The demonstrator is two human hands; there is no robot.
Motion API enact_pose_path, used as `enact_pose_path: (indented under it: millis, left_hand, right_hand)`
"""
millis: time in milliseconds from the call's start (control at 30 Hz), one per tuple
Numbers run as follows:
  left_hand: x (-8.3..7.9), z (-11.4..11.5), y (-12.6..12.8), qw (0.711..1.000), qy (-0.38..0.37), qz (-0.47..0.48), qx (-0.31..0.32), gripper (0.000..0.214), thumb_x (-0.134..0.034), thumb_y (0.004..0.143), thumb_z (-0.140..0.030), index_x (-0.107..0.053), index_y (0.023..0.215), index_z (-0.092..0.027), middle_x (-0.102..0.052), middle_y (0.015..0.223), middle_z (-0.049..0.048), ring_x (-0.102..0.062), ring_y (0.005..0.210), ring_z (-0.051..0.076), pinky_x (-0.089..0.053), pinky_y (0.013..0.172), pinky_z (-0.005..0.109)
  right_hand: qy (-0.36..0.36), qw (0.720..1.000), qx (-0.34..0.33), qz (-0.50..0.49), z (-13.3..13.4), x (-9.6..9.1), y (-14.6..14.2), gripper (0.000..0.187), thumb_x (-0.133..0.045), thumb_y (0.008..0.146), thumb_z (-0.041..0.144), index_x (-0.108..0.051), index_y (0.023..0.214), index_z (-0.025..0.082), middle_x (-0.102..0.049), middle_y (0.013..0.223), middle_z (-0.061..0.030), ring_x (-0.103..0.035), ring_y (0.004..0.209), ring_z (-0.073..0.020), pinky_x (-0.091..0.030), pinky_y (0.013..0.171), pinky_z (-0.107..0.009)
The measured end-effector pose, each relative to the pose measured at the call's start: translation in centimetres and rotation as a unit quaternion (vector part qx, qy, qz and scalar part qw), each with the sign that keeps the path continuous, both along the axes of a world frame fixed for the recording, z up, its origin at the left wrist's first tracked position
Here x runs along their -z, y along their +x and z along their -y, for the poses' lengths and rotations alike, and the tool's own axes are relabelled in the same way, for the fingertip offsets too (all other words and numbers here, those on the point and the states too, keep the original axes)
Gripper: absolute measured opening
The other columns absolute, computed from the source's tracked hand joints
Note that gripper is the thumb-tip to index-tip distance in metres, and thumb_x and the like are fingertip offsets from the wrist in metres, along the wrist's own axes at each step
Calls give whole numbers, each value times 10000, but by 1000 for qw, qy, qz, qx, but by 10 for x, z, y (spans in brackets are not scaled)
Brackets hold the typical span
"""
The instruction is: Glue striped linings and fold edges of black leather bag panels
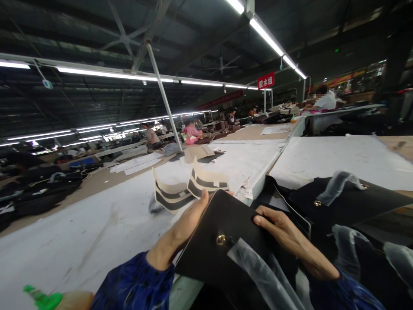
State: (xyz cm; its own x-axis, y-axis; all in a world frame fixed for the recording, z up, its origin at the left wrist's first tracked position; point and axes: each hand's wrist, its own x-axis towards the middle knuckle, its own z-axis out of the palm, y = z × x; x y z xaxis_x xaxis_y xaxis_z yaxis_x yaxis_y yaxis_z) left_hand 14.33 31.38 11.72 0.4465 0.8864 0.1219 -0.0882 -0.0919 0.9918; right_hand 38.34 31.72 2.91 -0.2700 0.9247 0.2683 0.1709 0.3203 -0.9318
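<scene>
A black leather handbag panel [222, 224] with a small gold clasp [221, 240] rests in front of me, its strap wrapped in clear plastic [258, 271]. My left hand [183, 226] grips the bag's left edge, thumb on top, and also holds beige strips with black bands [190, 189] that stick up from it. My right hand [284, 237] lies on the bag's upper right part, fingers curled and pressing down on it. Both sleeves are blue.
More black bags [348, 202] with plastic-wrapped straps lie to the right. A long white-covered worktable [97, 232] stretches ahead. A bottle with a green nozzle [45, 298] stands at the lower left. Other people work at tables far off.
</scene>
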Motion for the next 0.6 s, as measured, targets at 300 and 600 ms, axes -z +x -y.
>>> enact_pose_path:
  millis: [300, 600]
  left_hand:
    - [6, -12, -10, 974, 176, -143, 0, 398, -512, 969, -482, -618, 1246, -217, -667, 1094, 54, -596, 911, 184, -453, 847, 286]
    - [25, -4, 11, 895, 309, -256, -193, 269, -460, 983, -377, -602, 840, -200, -442, 585, -55, -415, 538, 114, -320, 543, 244]
  right_hand:
    - [100, 978, 78, 168, 7, -14, 15, 451, -451, 934, 587, -587, 731, 208, -545, 640, 14, -516, 584, -131, -381, 526, -239]
    - [301, 904, 164, 255, 16, -10, 6, 303, -455, 1005, 416, -606, 855, 200, -647, 702, -5, -604, 586, -130, -417, 543, -238]
